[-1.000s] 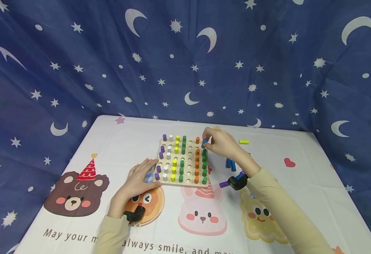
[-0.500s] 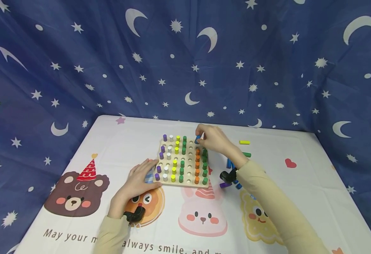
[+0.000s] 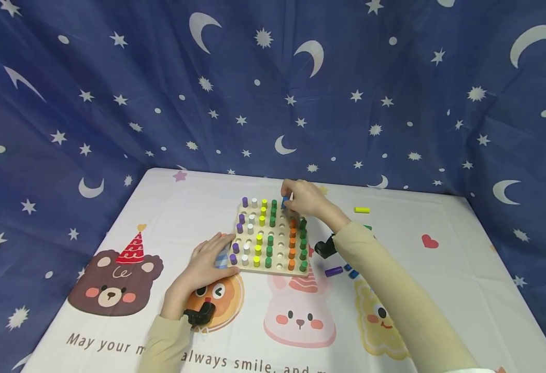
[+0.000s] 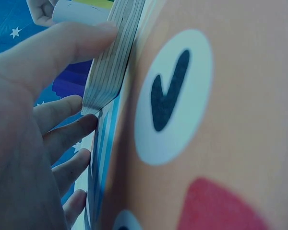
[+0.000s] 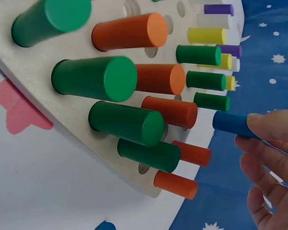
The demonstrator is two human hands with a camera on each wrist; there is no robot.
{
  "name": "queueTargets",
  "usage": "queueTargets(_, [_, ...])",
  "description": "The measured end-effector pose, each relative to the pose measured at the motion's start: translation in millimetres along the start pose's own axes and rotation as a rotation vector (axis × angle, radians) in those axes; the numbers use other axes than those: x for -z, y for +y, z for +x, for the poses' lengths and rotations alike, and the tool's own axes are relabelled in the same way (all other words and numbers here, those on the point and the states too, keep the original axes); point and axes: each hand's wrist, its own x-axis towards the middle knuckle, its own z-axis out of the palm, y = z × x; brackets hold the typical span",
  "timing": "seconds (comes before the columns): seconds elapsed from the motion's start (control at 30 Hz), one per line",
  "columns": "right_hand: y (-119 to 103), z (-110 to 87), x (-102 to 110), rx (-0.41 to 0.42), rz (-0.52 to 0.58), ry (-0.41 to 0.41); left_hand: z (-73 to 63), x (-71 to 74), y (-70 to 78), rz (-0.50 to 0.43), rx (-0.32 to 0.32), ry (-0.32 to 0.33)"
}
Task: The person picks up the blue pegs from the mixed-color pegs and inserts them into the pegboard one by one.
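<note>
A wooden pegboard [image 3: 273, 271] lies on the table, with columns of purple, white, yellow, green and orange pegs and a green column at its right edge. A column between green and orange shows bare holes. My right hand [image 3: 304, 199] pinches a blue peg [image 5: 230, 123] between thumb and index finger. In the right wrist view the peg's free end is apart from the board, beyond the orange and green pegs; in the head view it is over the far end of the bare column. With spread fingers, my left hand [image 3: 205, 263] touches the board's left edge, thumb at the near corner.
Right of the board lie a loose yellow peg [image 3: 362, 210], a purple peg [image 3: 334, 271] and blue pegs [image 3: 353, 274]. My right sleeve partly covers a green peg [image 3: 368, 227]. A blue starry curtain [image 3: 273, 103] hangs behind the table.
My right hand has carried the blue peg leftward from the green column, past the orange one, to the bare column's far end. The left hand stays on the board's edge.
</note>
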Motion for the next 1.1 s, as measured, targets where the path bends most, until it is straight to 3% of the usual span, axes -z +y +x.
queueTargets(0.37, [7,11.7,-12,-0.033,-0.065,-0.042,0.4,-2.2,1.6,-0.003,0.001,-0.007])
queueTargets(0.6, [9,12.8,-16,-0.020,-0.102,-0.016,0.2,-1.4,0.5,0.003,-0.012,0.007])
queueTargets(1.1, [11,15.4,-22,-0.034,-0.094,-0.014,0.6,0.2,-1.5,-0.004,-0.004,0.005])
